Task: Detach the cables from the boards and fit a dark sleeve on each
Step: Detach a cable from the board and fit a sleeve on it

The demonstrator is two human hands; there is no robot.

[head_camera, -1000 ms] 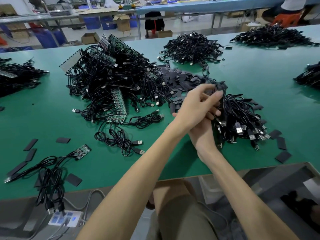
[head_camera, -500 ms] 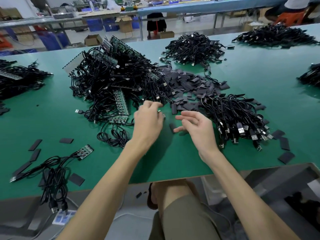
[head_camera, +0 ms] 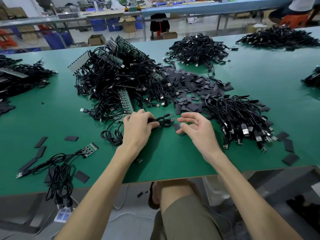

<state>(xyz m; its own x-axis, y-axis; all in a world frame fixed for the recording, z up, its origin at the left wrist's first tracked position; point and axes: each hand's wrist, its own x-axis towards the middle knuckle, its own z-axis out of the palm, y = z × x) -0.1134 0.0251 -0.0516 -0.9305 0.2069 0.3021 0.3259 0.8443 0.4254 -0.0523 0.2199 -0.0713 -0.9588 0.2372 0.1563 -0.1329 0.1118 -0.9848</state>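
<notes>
1. Green matting covers the table (head_camera: pixel 173 161), and all the things listed here rest on it.
2. The left hand (head_camera: pixel 138 130) lies knuckles-up with its fingers curled round a coiled black cable (head_camera: pixel 163 122), whose plug ends stick out toward the right hand.
3. The right hand (head_camera: pixel 199 132) is empty, with fingers spread and loosely curved and the thumb apart. It is just beside the cable and not touching it.
4. One dark sleeve (head_camera: pixel 176 126) lies flat on the table under the right hand's fingertips.
5. Behind the left hand rises a tangled heap of cables and boards (head_camera: pixel 119 78).
6. A loose pile of sleeves (head_camera: pixel 188 85) lies to that heap's right. Nearer, a bundle of cables (head_camera: pixel 237 116) sits to the right of the right hand.
7. At the near left lies a small board (head_camera: pixel 90 149) with cables attached.
</notes>
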